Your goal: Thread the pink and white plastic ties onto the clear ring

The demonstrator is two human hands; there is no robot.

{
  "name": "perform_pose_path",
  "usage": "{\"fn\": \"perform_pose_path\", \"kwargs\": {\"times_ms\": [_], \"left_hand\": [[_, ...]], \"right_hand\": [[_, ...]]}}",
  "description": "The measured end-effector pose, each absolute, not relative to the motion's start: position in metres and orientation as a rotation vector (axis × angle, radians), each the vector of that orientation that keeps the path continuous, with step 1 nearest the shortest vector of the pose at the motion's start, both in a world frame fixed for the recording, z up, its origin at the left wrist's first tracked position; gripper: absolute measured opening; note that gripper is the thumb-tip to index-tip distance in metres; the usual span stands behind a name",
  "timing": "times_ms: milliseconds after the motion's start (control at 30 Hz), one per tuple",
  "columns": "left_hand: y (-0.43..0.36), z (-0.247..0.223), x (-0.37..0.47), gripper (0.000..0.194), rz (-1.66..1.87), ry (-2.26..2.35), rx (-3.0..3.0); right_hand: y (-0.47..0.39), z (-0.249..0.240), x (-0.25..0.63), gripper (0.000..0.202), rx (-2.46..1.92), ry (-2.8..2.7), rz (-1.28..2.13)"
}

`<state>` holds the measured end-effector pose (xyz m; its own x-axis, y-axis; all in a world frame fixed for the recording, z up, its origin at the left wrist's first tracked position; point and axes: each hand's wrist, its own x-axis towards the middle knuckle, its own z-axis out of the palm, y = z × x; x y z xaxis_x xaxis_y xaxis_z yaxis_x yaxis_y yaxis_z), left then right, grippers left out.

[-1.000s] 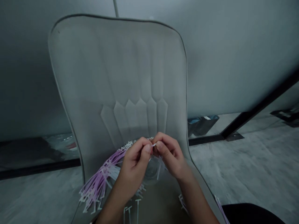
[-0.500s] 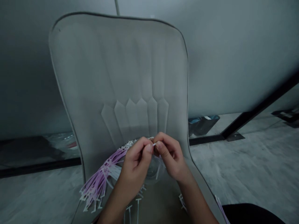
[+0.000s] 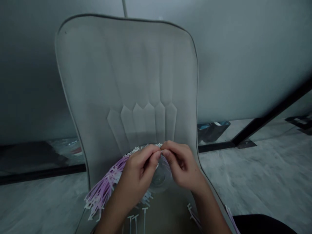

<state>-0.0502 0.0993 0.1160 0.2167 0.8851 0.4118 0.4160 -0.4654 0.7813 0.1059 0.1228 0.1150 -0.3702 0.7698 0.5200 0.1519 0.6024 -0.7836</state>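
Observation:
My left hand (image 3: 140, 169) and my right hand (image 3: 181, 165) meet fingertip to fingertip above the chair seat, both pinched. A tiny pale piece shows between the fingertips; the rest of it is hidden. Behind and below them sits a clear round container (image 3: 159, 178), partly covered by the hands. A bundle of purple and white strips (image 3: 107, 183) with T-shaped ends fans out to the left of my left hand. Several white T-ended strips (image 3: 144, 216) lie on the seat between my forearms, and a few more (image 3: 191, 211) lie beside my right forearm.
The grey padded chair back (image 3: 129, 71) rises behind the hands. At right, a dark bag (image 3: 212, 132) sits on the floor near a black metal frame (image 3: 251, 130). Clear plastic (image 3: 67, 151) lies at left. Something black (image 3: 260, 224) is at the lower right.
The fingertips have drawn closer together, and less of the pale piece shows between them. My left hand has turned slightly, covering more of the strip bundle. The view has shifted a little.

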Motion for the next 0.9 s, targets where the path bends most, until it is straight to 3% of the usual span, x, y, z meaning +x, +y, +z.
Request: {"fn": "perform_pose_path", "kwargs": {"times_ms": [100,267,667,900], "left_hand": [[0.1,0.121,-0.061,0.02,1.071,1.263,2.224],[0.101,0.128,-0.075,0.023,0.897,1.345,2.475],[0.103,0.129,-0.086,0.005,1.189,1.249,2.273],[0.101,0.131,-0.082,0.006,1.234,1.149,2.293]], "right_hand": [[0.125,0.115,0.105,0.025,-0.76,-1.918,0.786],[0.129,0.11,0.099,0.03,-0.764,-1.838,1.042],[0.128,0.107,0.097,0.029,-0.726,-1.817,1.153],[0.129,0.108,0.097,0.029,-0.718,-1.787,1.187]]}}
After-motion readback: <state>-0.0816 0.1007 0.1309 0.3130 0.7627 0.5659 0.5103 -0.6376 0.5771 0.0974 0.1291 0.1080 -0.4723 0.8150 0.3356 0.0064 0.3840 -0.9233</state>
